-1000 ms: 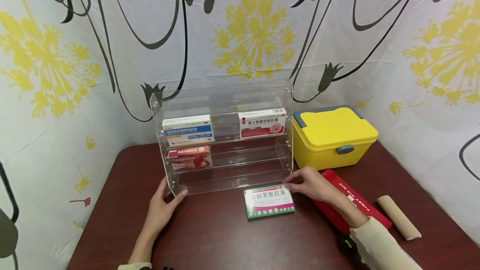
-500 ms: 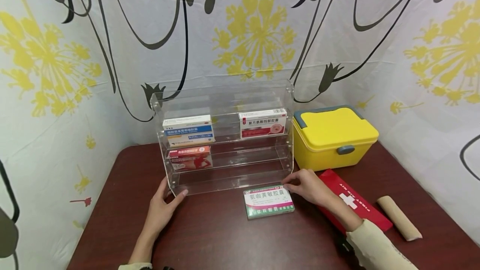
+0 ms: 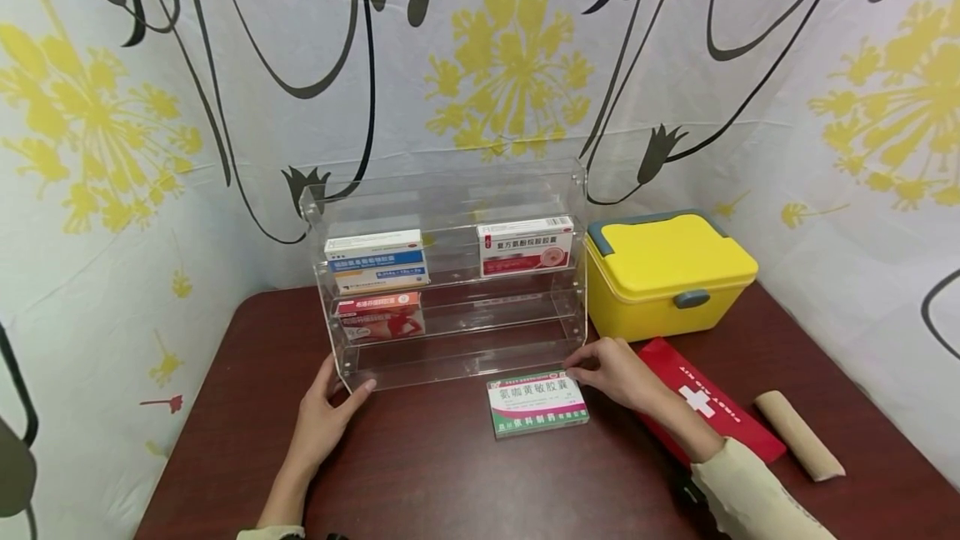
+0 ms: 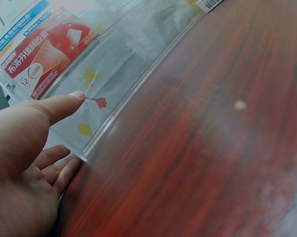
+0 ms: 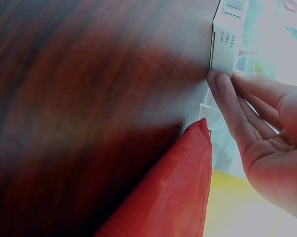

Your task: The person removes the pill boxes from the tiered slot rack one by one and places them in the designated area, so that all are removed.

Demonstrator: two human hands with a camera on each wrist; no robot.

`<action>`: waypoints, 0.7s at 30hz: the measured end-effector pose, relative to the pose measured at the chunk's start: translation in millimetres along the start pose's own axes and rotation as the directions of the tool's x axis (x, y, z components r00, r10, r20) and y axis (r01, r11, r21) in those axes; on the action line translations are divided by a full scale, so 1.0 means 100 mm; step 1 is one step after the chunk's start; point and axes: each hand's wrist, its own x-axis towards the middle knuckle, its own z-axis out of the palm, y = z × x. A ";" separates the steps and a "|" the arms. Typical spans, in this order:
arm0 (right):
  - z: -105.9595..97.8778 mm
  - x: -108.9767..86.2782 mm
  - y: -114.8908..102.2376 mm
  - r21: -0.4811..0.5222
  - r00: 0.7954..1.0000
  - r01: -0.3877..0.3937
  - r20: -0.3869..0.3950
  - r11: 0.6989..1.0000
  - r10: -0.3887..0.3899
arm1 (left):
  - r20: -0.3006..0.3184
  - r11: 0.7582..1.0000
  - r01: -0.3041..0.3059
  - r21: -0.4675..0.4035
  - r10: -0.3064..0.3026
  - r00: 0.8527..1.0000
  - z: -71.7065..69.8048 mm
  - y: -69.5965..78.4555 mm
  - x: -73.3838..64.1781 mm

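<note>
At the lower left corner of a clear acrylic display rack, my left hand grips it, thumb across the front panel and fingers round the side. In the left wrist view, the left hand's thumb lies over the clear panel. My right hand pinches the top right corner of a green-and-white medicine box between thumb and fingers. This box lies label up before the rack's right half. From the right wrist, the medicine box shows its white end with the fingertips right at it.
The rack bears a blue-and-white medicine box, a red-and-white one and, lower, a red one. Right of it stand a yellow lidded case, a red first aid pouch and a beige roll. A patterned cloth hangs behind.
The right hand and forearm have shifted very slightly left, uncovering more of the red pouch. The medicine box has tilted a little and nudged left. The left hand has kept its place.
</note>
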 end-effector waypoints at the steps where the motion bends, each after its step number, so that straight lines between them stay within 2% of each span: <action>1: 0.00 0.00 0.00 -0.001 1.000 -0.005 0.000 1.000 0.005 | 0.000 1.000 0.000 0.000 0.000 1.000 0.00 0.00 0.00; 12: -0.01 0.01 0.00 -0.010 1.000 -0.001 0.016 1.000 0.001 | 0.002 1.000 0.005 0.002 -0.005 1.000 0.00 0.00 0.00; 21: -0.02 0.01 -0.01 -0.002 0.999 -0.029 0.030 1.000 0.029 | 0.001 1.000 0.007 0.005 -0.007 1.000 0.00 0.00 0.00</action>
